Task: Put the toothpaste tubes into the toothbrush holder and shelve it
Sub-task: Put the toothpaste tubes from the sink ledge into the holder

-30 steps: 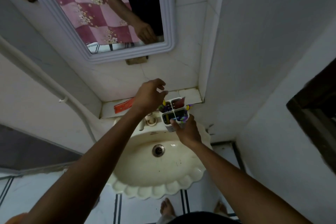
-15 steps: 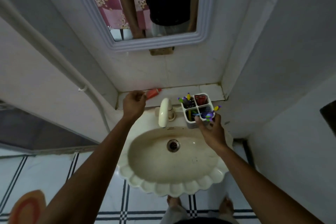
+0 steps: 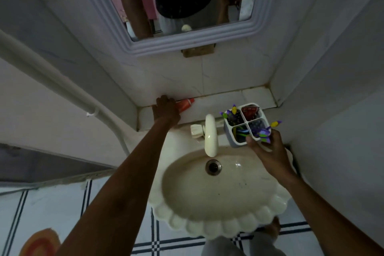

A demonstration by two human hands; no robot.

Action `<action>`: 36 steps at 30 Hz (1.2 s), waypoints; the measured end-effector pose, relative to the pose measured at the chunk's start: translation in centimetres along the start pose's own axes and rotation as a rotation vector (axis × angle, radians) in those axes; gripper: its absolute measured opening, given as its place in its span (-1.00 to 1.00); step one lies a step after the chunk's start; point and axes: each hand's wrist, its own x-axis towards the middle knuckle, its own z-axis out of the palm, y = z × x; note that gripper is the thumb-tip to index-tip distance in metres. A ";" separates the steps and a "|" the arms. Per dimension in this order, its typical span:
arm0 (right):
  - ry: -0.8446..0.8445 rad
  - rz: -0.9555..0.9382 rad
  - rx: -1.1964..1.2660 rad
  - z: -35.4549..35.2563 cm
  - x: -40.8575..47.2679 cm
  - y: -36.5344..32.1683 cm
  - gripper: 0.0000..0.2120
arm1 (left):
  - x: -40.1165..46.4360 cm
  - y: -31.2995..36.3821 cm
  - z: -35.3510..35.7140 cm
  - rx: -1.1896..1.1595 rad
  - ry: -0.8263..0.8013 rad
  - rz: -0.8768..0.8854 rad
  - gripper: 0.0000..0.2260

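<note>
A white four-compartment toothbrush holder stands at the back right of the basin rim, with purple and yellow toothbrushes in it and a red toothpaste tube in its far right compartment. My right hand grips the holder's near right corner. On the tiled shelf behind the basin lies an orange-red toothpaste tube. My left hand rests on the tube's left end, fingers curled over it; the tube still lies on the shelf.
A cream scalloped basin with a cream tap sits below the shelf. A mirror hangs above. A white pipe runs down the left wall. Walls close in on the right corner.
My left hand left the holder, went left to the shelf and came down on the orange-red tube. My right hand kept its hold on the holder. The view shifted.
</note>
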 end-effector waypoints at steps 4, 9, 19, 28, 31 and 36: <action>0.004 0.009 0.022 0.3 -0.1 0.0 -0.31 | 0.2 0.3 0.1 -0.039 0.017 -0.018 -0.47; -0.019 0.019 0.017 0.2 -0.2 -0.4 -0.22 | -2.8 1.0 -1.3 -0.266 0.087 -0.025 -0.31; -0.061 0.016 -0.030 0.0 -0.6 -1.3 -0.39 | -15.2 6.0 -12.0 -0.655 0.289 0.206 -0.79; -0.164 0.023 -0.072 -1.7 -0.8 -2.2 -0.41 | -20.4 12.6 -10.7 -0.300 0.277 0.397 -0.83; -0.196 0.006 -0.088 -2.2 -0.8 -2.3 -0.40 | -20.1 13.9 -9.1 -0.174 0.289 0.405 -0.81; -0.200 -0.018 -0.108 -2.4 -0.7 -2.0 -0.39 | -19.4 14.8 -6.9 -0.159 0.281 0.395 -0.70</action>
